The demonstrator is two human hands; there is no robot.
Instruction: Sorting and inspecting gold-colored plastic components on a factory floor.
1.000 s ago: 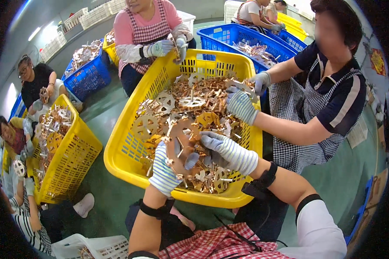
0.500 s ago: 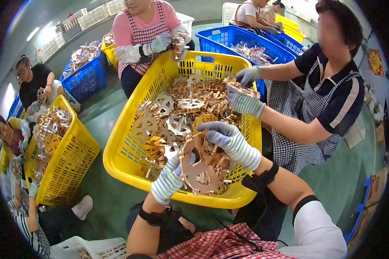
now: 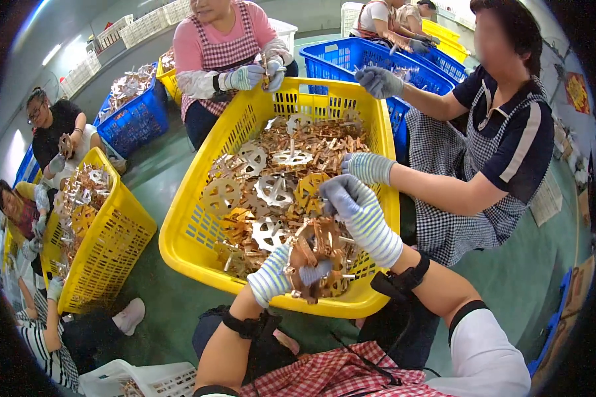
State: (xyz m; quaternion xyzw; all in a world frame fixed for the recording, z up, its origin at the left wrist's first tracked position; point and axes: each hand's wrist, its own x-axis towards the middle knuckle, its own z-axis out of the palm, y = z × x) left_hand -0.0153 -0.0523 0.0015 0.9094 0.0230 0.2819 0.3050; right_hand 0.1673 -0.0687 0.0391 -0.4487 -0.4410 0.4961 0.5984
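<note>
Gripping a copper-coloured cast cluster [image 3: 319, 259] between both hands, we hold it over the near rim of the yellow crate [image 3: 198, 192]. Our left hand [image 3: 279, 278], in a striped glove, is closed on its lower edge, fingers curled beneath. Our right hand [image 3: 356, 210] presses down on its top, fingers bent around the upper parts. Just beyond our hands, the crate is heaped with more wheel-shaped castings [image 3: 271, 188], copper and silvery. Past our right hand, a co-worker's gloved hand [image 3: 367, 167] reaches into the pile. Farther off, across the crate, another person's gloved hands [image 3: 258, 76] work a small piece.
</note>
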